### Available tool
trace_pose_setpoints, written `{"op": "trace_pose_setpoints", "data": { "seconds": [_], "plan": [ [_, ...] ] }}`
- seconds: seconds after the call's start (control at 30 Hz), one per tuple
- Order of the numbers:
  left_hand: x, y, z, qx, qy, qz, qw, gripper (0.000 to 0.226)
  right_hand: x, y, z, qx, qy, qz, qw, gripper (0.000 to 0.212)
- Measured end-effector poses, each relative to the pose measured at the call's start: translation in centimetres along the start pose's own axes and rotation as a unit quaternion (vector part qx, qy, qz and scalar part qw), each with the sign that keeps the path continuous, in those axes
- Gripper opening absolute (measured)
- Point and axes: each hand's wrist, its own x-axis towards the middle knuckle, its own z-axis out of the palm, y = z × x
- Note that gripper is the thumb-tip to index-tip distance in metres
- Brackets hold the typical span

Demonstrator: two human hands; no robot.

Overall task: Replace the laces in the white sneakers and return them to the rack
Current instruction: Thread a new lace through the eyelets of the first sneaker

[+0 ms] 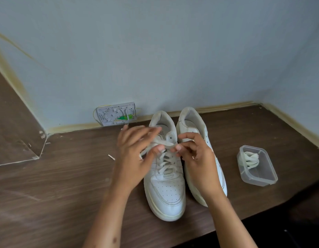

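The laced white sneaker (165,178) stands on the brown wood-grain bench (65,185) with its toe pointing to 6 o'clock and its heel to 12 o'clock, near the wall. Its lace (165,164) criss-crosses the eyelets, and the loose top part runs across the tongue between the two hands. The left hand (135,156) sits at the sneaker's 9 o'clock side, thumb pressed against the lace near the top eyelets, its other fingers spread and blurred above the collar. The right hand (196,156) is at the 3 o'clock side, thumb and forefinger pinching the lace end, the remaining fingers loosely curled. The two thumbs nearly meet over the tongue.

Just beside the first shoe, at its 3 o'clock, the second white sneaker (199,133) lies parallel, partly hidden by the right hand and forearm; its visible eyelets look empty.

Further toward 3 o'clock, apart from the shoes, a clear plastic container (259,178) holds a bundled spare lace (250,159).

At 11 o'clock a grey wall box (117,113) with a green connector leans at the foot of the pale blue wall (155,51).
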Motion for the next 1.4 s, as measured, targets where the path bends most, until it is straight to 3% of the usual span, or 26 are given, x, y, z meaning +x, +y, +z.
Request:
{"op": "trace_pose_setpoints", "data": {
  "seconds": [0.1,0.23,0.37,0.43,0.57,0.63,0.73,0.87,1.03,1.23,1.4],
  "plan": [
    [0.1,1.1,1.5,-0.011,0.007,0.056,0.998,0.023,0.1,-0.5,0.4,0.060,0.011,-0.006,0.998,0.022],
    [0.0,1.6,2.5,-0.046,0.063,-0.001,0.997,0.010,0.0,-0.6,0.7,0.110,0.032,0.009,0.993,0.018],
    [0.2,2.0,2.9,-0.051,0.099,-0.100,0.989,0.007,-0.4,0.2,0.9,-0.030,0.080,-0.005,0.996,0.004],
    [0.1,2.1,3.3,-0.042,0.096,-0.117,0.988,0.009,-0.6,0.6,1.0,-0.092,0.074,-0.012,0.993,0.008],
    [1.0,2.4,3.8,0.019,0.087,-0.134,0.987,0.009,-0.6,0.4,0.8,-0.105,0.071,-0.008,0.992,0.011],
    [2.4,2.1,3.5,0.068,0.056,-0.165,0.982,0.011,-0.6,0.4,0.8,-0.110,0.074,-0.013,0.991,0.010],
    [4.0,1.0,3.2,0.125,-0.050,-0.192,0.972,0.012,-0.7,0.6,0.5,-0.121,0.070,-0.016,0.990,0.010],
    [4.5,0.8,3.2,0.118,-0.138,-0.212,0.960,0.016,-0.5,1.0,0.2,-0.122,0.068,-0.021,0.990,0.011],
    [4.8,0.8,2.6,0.056,-0.145,-0.218,0.964,0.010,-0.3,1.4,0.7,-0.119,0.073,-0.009,0.990,0.022],
    [4.9,2.1,2.2,0.158,-0.156,-0.121,0.968,0.015,0.0,1.4,1.0,-0.137,0.075,-0.009,0.988,0.032],
    [4.6,0.0,2.7,0.039,-0.167,-0.107,0.979,0.014,0.1,1.5,1.1,-0.155,0.075,-0.002,0.985,0.035]
  ]
}}
